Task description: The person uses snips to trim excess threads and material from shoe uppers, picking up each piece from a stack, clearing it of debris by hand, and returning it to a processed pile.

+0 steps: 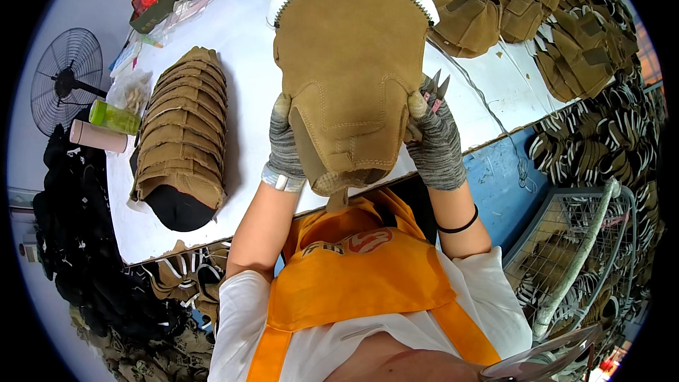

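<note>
A brown suede shoe upper (pixel 351 56) with stitched seams and a white, zigzag-sewn piece at its far edge is held up in front of me. My left hand (pixel 286 143), in a grey knit glove, grips its left side with the thumb on top. My right hand (pixel 437 143), gloved alike, pinches the right side. Small thread snips (pixel 436 93) with pink on them also sit in my right hand, their blades pointing away from me. Both hands' other fingers are partly hidden beneath the upper. To the left, a row of nested brown uppers (pixel 185 113) lies on the white table (pixel 249 49).
More brown uppers (pixel 520 10) are heaped at the far right. A thin cable (pixel 481 95) crosses the table's right side. A wire cart (pixel 566 240) stands at the right. A green cup (pixel 114 117), a pink bottle (pixel 97 136) and a fan (pixel 65 83) are at the left.
</note>
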`<move>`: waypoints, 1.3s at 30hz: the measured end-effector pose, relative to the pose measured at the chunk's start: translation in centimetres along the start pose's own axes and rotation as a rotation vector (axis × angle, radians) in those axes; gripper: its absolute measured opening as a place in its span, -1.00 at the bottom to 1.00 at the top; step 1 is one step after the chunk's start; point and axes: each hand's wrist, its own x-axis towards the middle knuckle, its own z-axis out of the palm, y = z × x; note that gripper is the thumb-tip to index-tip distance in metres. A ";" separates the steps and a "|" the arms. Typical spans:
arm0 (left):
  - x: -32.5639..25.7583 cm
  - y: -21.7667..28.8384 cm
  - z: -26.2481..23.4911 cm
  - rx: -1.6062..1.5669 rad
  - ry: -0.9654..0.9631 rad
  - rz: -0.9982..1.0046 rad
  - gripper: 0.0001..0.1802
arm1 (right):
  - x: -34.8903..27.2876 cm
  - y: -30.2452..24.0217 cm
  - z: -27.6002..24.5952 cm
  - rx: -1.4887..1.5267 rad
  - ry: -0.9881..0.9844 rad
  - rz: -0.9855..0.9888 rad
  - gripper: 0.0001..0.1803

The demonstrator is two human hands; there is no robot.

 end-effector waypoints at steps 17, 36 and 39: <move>-0.1 1.0 -0.7 0.279 -0.078 0.192 -0.21 | -1.0 -1.8 1.9 -0.597 0.298 -0.272 -0.47; -1.5 1.2 0.6 1.111 -0.106 0.246 -0.44 | -1.5 -2.9 -0.8 -1.292 0.044 -0.205 -0.79; -1.4 1.3 -0.1 1.018 -0.089 0.196 -0.41 | -1.7 -2.6 -1.4 -1.305 0.090 -0.265 -0.78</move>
